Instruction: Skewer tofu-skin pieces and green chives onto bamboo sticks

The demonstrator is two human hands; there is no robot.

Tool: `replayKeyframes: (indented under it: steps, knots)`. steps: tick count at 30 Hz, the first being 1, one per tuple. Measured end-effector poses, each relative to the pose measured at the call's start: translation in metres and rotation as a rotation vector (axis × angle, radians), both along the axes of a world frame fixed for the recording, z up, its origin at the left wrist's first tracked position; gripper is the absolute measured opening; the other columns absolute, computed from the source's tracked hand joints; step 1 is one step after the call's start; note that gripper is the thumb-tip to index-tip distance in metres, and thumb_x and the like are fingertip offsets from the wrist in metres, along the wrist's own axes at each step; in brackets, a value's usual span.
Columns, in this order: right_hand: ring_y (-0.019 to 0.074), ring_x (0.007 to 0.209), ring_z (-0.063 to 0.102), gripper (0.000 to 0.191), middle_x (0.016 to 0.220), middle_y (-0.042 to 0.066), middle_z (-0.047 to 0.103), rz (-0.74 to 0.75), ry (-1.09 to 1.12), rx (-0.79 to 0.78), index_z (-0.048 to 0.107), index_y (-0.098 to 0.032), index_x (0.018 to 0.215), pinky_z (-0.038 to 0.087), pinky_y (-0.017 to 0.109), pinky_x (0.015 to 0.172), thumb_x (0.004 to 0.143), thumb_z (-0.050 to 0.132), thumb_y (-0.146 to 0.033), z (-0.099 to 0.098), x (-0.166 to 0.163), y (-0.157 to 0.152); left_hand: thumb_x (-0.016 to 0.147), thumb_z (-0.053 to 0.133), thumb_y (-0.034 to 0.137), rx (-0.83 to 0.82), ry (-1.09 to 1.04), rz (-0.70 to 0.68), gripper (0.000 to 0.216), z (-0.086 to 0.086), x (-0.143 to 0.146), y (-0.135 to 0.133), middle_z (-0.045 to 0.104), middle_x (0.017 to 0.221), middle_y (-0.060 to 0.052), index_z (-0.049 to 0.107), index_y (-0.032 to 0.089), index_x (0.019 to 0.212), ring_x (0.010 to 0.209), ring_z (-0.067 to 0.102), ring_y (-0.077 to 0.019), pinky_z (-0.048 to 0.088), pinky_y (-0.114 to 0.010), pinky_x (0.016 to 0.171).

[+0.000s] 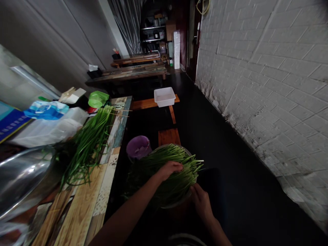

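A big bundle of long green chives (164,171) lies across a round metal basin (179,201) in front of me, low between the table and the wall. My left hand (170,169) rests on top of the bundle with its fingers curled into the stalks. My right hand (201,201) is at the basin's near right rim, its fingers bent against the cut ends of the chives. A second heap of chives (89,143) lies on the wooden table (84,201) to my left.
A purple bucket (138,147) stands just behind the basin, by a small wooden stool (169,136). A white tub (164,96) sits on a bench farther off. A steel bowl (20,177), plastic bags (48,126) and green containers (97,99) crowd the table. A white brick wall (269,85) runs along the right.
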State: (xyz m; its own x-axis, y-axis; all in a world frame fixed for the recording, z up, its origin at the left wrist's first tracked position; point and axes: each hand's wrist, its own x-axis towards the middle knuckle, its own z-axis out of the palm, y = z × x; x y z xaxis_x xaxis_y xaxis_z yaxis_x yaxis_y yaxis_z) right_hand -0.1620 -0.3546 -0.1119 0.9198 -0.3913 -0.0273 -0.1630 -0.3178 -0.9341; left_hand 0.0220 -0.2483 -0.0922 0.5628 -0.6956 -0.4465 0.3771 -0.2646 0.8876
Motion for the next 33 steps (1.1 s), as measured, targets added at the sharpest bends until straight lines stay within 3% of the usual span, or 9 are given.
replayKeyframes:
  steps: [4,7,9,13,18,21,26,29,33]
  knots:
    - [0.0091,0.051,0.041,0.033,0.057,-0.003,0.046,-0.014,0.009,0.025,0.048,-0.019,0.067,0.033,0.018,0.047,0.091,0.04,-0.04,0.002,0.003,-0.002,0.061,0.073,0.041,-0.007,-0.113,-0.073,0.033,0.004,0.002,0.0,0.066,0.082,-0.003,0.071,0.013,0.077,0.078,0.054,-0.0163,0.037,-0.028,0.077]
    - [0.009,0.052,0.039,0.032,0.057,-0.004,0.043,0.0,0.014,0.063,0.045,-0.02,0.066,0.032,0.017,0.047,0.091,0.04,-0.039,0.005,0.004,-0.008,0.063,0.073,0.044,-0.022,-0.032,-0.138,0.041,0.009,0.007,0.001,0.067,0.091,-0.004,0.069,0.014,0.09,0.086,0.055,-0.0174,0.037,-0.03,0.082]
    - [0.0091,0.052,0.038,0.032,0.057,-0.004,0.041,0.008,0.018,0.06,0.044,-0.02,0.065,0.032,0.018,0.047,0.091,0.041,-0.039,0.007,0.004,-0.013,0.064,0.071,0.046,0.009,0.027,-0.198,0.043,0.012,0.01,0.001,0.067,0.084,-0.002,0.068,0.014,0.093,0.079,0.055,-0.0161,0.039,-0.029,0.078]
    - [0.0091,0.052,0.036,0.033,0.057,-0.004,0.04,0.026,-0.003,0.01,0.045,-0.019,0.065,0.03,0.019,0.047,0.09,0.041,-0.042,0.01,0.01,-0.02,0.067,0.068,0.047,0.024,-0.033,-0.283,0.037,0.018,0.01,-0.003,0.061,0.068,0.002,0.068,0.012,0.079,0.065,0.051,-0.0128,0.038,-0.025,0.066]
    - [0.0085,0.054,0.033,0.035,0.059,-0.005,0.036,0.031,-0.053,0.042,0.044,-0.019,0.066,0.03,0.019,0.048,0.09,0.04,-0.043,0.026,0.024,-0.024,0.069,0.067,0.045,-0.018,-0.136,-0.275,0.034,0.047,0.013,-0.008,0.053,0.058,0.004,0.062,0.012,0.063,0.057,0.044,-0.0099,0.034,-0.023,0.058]
    - [0.0081,0.055,0.031,0.036,0.059,-0.005,0.035,0.1,-0.089,0.076,0.041,-0.019,0.064,0.029,0.019,0.048,0.09,0.042,-0.044,0.055,0.035,-0.031,0.068,0.069,0.046,-0.084,-0.107,-0.331,0.034,0.071,0.024,-0.003,0.061,0.07,0.001,0.066,0.013,0.079,0.065,0.051,-0.0125,0.039,-0.024,0.065]
    - [0.0074,0.053,0.031,0.037,0.057,-0.006,0.035,0.337,-0.172,0.033,0.042,-0.019,0.062,0.027,0.02,0.049,0.091,0.043,-0.042,0.136,0.055,-0.05,0.043,0.084,0.041,-0.186,-0.112,-0.592,0.067,0.098,0.051,0.012,0.066,0.085,0.0,0.064,0.017,0.101,0.083,0.057,-0.0202,0.042,-0.029,0.078]
    - [0.0069,0.05,0.03,0.034,0.053,-0.007,0.036,0.33,-0.237,0.06,0.05,-0.018,0.069,0.024,0.02,0.048,0.09,0.044,-0.044,0.18,0.071,-0.059,0.031,0.086,0.047,-0.282,-0.049,-0.599,0.082,0.105,0.057,0.015,0.068,0.083,-0.003,0.064,0.013,0.103,0.08,0.059,-0.0243,0.042,-0.033,0.075]
    - [0.0059,0.045,0.026,0.033,0.046,-0.009,0.035,0.226,-0.338,0.121,0.054,-0.017,0.075,0.02,0.021,0.046,0.088,0.047,-0.047,0.214,0.091,-0.071,0.039,0.081,0.053,-0.46,0.122,-0.629,0.081,0.11,0.046,0.016,0.069,0.086,-0.009,0.063,0.014,0.107,0.078,0.062,-0.0267,0.044,-0.037,0.073]
